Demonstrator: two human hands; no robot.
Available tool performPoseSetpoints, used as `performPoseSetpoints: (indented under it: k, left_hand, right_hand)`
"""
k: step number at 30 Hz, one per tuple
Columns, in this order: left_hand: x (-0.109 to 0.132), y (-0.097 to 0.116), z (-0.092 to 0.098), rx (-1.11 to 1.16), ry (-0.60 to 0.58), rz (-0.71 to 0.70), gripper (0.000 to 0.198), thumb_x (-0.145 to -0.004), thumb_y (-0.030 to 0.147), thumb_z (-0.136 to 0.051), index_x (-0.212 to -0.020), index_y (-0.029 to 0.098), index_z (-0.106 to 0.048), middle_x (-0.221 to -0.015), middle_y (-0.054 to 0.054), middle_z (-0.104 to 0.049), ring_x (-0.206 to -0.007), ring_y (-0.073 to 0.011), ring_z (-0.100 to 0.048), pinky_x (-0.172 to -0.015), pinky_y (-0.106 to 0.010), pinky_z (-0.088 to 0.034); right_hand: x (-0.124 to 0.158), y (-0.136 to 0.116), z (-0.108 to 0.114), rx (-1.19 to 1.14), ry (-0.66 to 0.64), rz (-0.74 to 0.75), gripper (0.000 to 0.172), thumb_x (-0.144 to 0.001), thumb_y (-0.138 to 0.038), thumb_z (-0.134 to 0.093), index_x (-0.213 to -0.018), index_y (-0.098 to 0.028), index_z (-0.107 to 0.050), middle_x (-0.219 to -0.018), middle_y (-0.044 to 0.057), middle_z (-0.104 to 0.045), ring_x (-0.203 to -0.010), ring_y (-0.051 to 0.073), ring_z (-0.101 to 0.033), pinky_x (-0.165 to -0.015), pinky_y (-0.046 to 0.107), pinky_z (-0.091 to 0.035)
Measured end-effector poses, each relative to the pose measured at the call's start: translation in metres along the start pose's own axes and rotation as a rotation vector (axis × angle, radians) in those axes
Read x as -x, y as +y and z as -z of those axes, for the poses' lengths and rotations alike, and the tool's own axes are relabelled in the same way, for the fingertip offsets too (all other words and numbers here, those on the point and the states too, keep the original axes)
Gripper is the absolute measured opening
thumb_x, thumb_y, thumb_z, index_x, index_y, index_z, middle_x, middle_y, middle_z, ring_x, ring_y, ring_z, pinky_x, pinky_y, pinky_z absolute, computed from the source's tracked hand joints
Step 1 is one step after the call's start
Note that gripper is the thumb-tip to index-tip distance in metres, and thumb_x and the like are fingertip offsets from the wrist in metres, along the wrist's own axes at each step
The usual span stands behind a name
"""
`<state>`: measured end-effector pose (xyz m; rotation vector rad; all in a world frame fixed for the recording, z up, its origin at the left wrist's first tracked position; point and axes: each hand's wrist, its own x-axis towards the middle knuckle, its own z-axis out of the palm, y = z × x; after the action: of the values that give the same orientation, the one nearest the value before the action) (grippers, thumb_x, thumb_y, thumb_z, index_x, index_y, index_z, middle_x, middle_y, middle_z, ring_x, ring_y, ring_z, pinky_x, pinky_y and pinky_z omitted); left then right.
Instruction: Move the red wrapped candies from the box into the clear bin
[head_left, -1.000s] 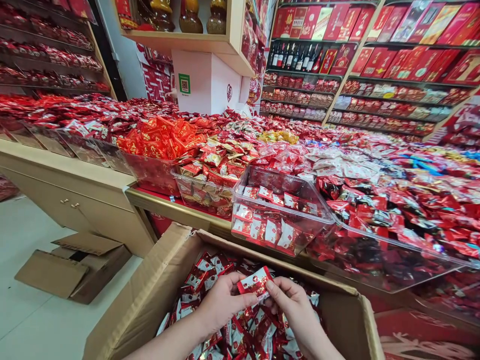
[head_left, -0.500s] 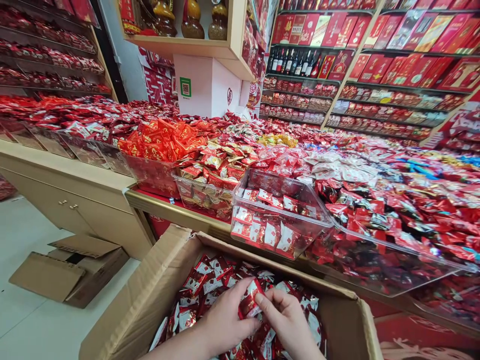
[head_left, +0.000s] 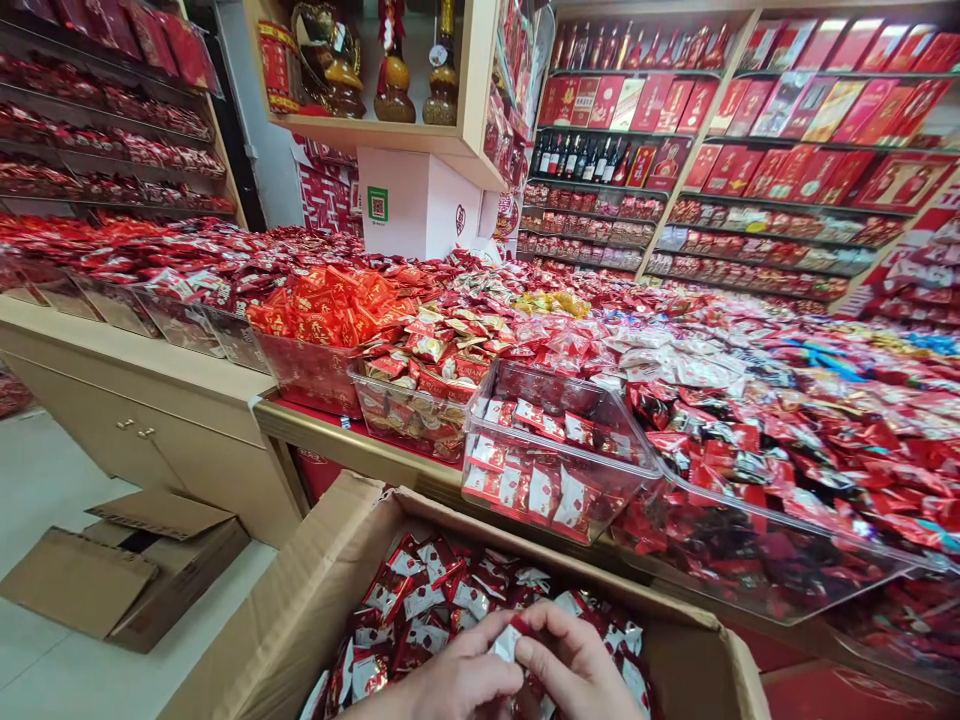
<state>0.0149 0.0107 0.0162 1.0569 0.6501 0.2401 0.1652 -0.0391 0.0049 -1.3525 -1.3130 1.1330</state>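
Both hands hold one small red-and-white wrapped candy [head_left: 506, 643] above an open cardboard box [head_left: 304, 575]. My left hand [head_left: 461, 672] grips it from the left, and the fingers of my right hand [head_left: 574, 655] pinch it from the other side. A white face of the wrapper shows between the thumbs; the fingers cover the rest. Beneath them the box holds many loose candies [head_left: 424, 597] in the same red and white wrappers. Just beyond the box's far edge stands a clear plastic bin [head_left: 480, 425] with similar candies lined up inside, partly filled.
A bin of durian candies [head_left: 409, 415] and a bin of orange-red packets [head_left: 319, 375] stand to the left. Dark red candies [head_left: 742, 460] fill a bin on the right. Another cardboard box [head_left: 176, 570] sits on the floor. Stocked shelves [head_left: 637, 130] line the back.
The candy has been turned between my fingers, from a mostly red face to a white one. My hands sit slightly lower in view, and the view has tilted up a little.
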Motion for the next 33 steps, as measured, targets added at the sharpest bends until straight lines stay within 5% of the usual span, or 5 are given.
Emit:
performPoseSetpoints:
  k: [5, 11, 19, 25, 33]
  left_hand:
    - [-0.006, 0.002, 0.004, -0.419, 0.304, -0.257, 0.03, -0.066, 0.04, -0.058, -0.08, 0.014, -0.063, -0.079, -0.002, -0.062, -0.079, -0.0178, -0.051, -0.072, -0.025, -0.038]
    - [-0.006, 0.006, 0.002, -0.052, 0.335, -0.132, 0.037, -0.066, 0.045, -0.058, -0.085, 0.014, -0.06, -0.073, -0.001, -0.06, -0.059, -0.0112, -0.049, -0.049, -0.019, -0.034]
    - [-0.005, 0.011, 0.002, 0.147, 0.36, -0.158, 0.032, -0.066, 0.043, -0.059, -0.069, 0.011, -0.059, -0.062, 0.0, -0.058, -0.057, -0.0108, -0.049, -0.057, -0.023, -0.037]
    - [-0.015, 0.0, 0.007, 0.182, 0.48, -0.11, 0.031, -0.062, 0.043, -0.062, -0.063, 0.013, -0.055, -0.052, 0.003, -0.053, -0.049, -0.0089, -0.044, -0.049, -0.021, -0.033]
    - [-0.015, 0.005, 0.011, 0.241, 0.385, 0.093, 0.043, -0.067, 0.059, -0.043, -0.066, 0.017, -0.048, -0.053, 0.004, -0.05, -0.046, -0.0091, -0.044, -0.044, -0.019, -0.027]
  right_hand:
    - [-0.006, 0.004, 0.0, -0.046, 0.102, -0.05, 0.027, -0.072, -0.042, -0.054, -0.071, -0.015, -0.057, -0.062, 0.0, -0.051, -0.056, 0.011, -0.046, -0.053, 0.021, -0.039]
    - [-0.006, -0.001, -0.01, -0.323, 0.106, -0.178, 0.032, -0.064, -0.045, -0.061, -0.076, -0.015, -0.055, -0.059, -0.003, -0.047, -0.044, 0.006, -0.038, -0.041, 0.018, -0.033]
    - [-0.004, 0.003, -0.013, -0.245, 0.128, -0.146, 0.028, -0.068, -0.04, -0.059, -0.062, -0.015, -0.05, -0.052, -0.004, -0.045, -0.046, 0.007, -0.041, -0.044, 0.018, -0.034]
    - [0.004, -0.005, -0.013, 0.599, 0.282, 0.431, 0.034, -0.073, -0.033, -0.055, -0.102, -0.017, -0.049, -0.099, 0.012, -0.054, -0.085, 0.021, -0.052, -0.068, 0.031, -0.046]
    - [0.008, -0.047, -0.011, 1.197, 0.239, 0.884, 0.026, -0.083, -0.011, -0.032, -0.08, -0.013, -0.057, -0.069, 0.007, -0.062, -0.056, 0.016, -0.051, -0.05, 0.027, -0.041]
